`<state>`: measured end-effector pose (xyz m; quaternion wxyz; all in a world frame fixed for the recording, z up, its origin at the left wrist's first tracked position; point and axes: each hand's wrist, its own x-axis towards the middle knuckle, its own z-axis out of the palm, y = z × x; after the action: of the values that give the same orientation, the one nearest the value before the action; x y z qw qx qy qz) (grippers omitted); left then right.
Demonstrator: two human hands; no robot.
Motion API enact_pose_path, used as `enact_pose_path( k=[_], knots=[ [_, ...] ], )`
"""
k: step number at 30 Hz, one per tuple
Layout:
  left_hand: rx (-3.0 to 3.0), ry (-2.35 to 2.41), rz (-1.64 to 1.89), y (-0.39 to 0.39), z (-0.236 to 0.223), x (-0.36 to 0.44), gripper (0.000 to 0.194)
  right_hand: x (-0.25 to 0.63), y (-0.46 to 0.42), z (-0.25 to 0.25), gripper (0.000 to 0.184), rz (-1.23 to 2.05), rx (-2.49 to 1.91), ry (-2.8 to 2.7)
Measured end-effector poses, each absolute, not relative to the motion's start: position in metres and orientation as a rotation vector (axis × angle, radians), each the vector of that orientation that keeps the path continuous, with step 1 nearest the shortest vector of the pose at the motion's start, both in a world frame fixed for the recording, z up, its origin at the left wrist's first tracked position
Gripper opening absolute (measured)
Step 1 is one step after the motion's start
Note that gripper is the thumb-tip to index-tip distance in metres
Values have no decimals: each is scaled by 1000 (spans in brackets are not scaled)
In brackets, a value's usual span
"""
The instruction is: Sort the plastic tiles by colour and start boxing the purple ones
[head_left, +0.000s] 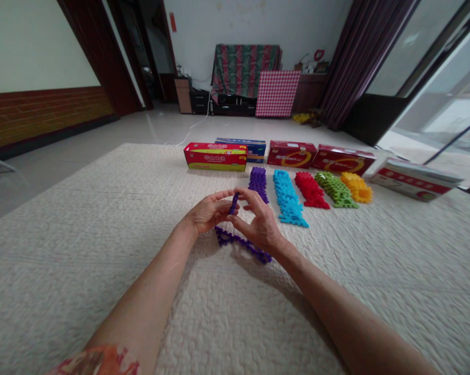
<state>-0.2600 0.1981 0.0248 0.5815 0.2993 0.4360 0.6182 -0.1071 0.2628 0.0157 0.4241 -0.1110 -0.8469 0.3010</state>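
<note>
Between my two hands is a small purple interlocking block (234,203), held up on edge above the quilted cover. My left hand (211,212) grips it from the left with bent fingers. From the right, the fingers and thumb of my right hand (261,223) close round the same piece. Beneath the hands lies a strip of joined purple blocks (240,241), partly covered by my right hand. Just behind, a row of purple blocks (258,180) is partly hidden by the right hand's fingers.
Rows of blue blocks (288,198), red blocks (311,190), green blocks (337,189) and yellow blocks (356,187) lie to the right. Behind them stand a red-and-yellow box (215,157), a blue box (256,150) and dark red boxes (291,154). A white-and-red box (417,179) sits far right.
</note>
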Motion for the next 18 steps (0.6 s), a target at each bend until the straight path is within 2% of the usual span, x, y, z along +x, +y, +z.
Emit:
enact_pose_path(
  k=[4,10,18],
  knots=[
    [678,1162,1509,201,22,-261,44,-100,277,23,53,560,-373,-2175],
    [483,1407,1767,206,11,-281,30,-73,320,29,56,198,-690,-2314],
    [445,1430,1806,206,8,-287,28,-74,321,11,51,17,-724,-2612]
  ],
)
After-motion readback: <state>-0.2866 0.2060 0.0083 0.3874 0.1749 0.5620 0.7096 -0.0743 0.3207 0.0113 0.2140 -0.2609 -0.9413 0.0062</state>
